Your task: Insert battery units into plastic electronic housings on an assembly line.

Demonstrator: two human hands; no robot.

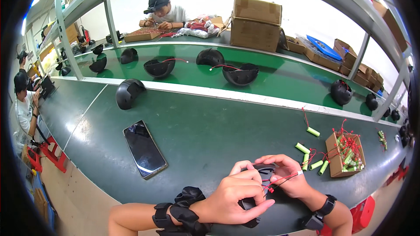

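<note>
My left hand (234, 192) is closed around a black plastic half-shell (248, 203), fingers curled over its near side. Across from it, my right hand (289, 177) grips the far rim of the same shell, with thumb and fingers bent inward. Thin red and black wires (280, 179) come out between the hands, and a white connector (300, 173) at their end lies against my right hand. Most of the shell's inside is covered by my fingers. Beyond my right hand lie several loose green battery cells (302, 148) with red leads.
A cardboard box (342, 172) full of wired cells stands at the right. A phone (145, 148) and a black shell (129, 93) lie on the green table to the left. Past the white rail, more shells (240, 75) rest on a green belt. A co-worker (164, 15) sits opposite.
</note>
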